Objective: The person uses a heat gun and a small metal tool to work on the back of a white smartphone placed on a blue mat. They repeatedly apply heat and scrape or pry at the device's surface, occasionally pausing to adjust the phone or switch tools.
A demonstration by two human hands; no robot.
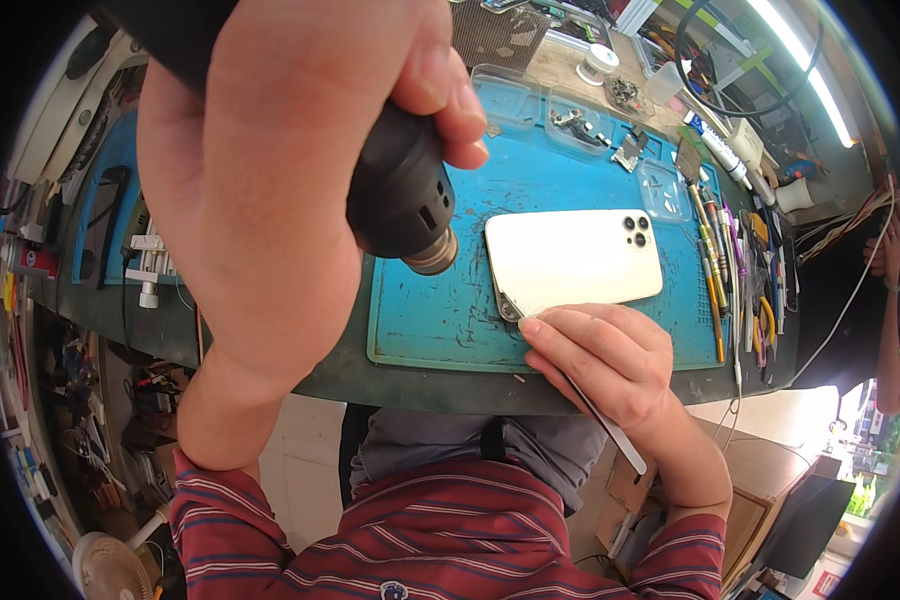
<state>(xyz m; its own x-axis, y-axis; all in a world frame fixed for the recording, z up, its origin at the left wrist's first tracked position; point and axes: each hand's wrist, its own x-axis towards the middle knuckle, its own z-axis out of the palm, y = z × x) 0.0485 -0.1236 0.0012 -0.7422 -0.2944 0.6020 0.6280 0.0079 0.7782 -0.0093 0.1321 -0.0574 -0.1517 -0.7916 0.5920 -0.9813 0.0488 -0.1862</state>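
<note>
My left hand (260,170) is raised high over the mat, closed on a black heat gun (395,190) whose metal nozzle (432,258) hangs to the left of a white phone. The phone (570,258) lies back up on the blue silicone mat (430,335), three camera lenses (636,230) at its right end. My right hand (605,360) pinches a thin metal pry tool (610,430) at the phone's lower left corner, where a small dark opening (510,307) shows.
Clear plastic trays with small parts (580,125) line the mat's back. Tweezers, pliers and other tools (720,290) crowd its right. A spool (598,62) stands behind, and a clamp fixture (148,268) sits at left. Another person's hand (880,255) shows at the right edge, among cables.
</note>
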